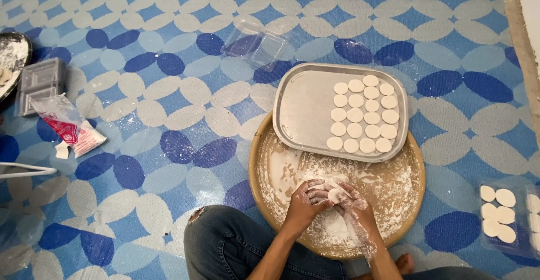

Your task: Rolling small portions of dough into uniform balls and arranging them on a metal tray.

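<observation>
While the person is sitting on the blue-and-white patterned floor mat point(169, 88) with a jeans-clad knee point(225, 240) drawn up, both flour-dusted hands are meeting over the round, flour-covered wooden board point(405, 201) in front of them. The left hand point(306, 198) and the right hand point(351, 201) are pressing together around a small white piece of dough point(333, 193), each grip closing on it from its own side, just above the middle of the board. Lying across the far edge of that board is a rectangular grey metal tray point(304, 111), and rows of flat white dough discs point(363, 114) are filling its right half. A clear plastic container point(256, 43) is lying on the mat beyond the tray. Off to the right, a clear plastic tray with more white discs point(498, 215) is sitting well apart from the board. At the left, a torn red-and-white flour packet point(70, 125) is lying near grey rectangular boxes point(39, 86).
</observation>
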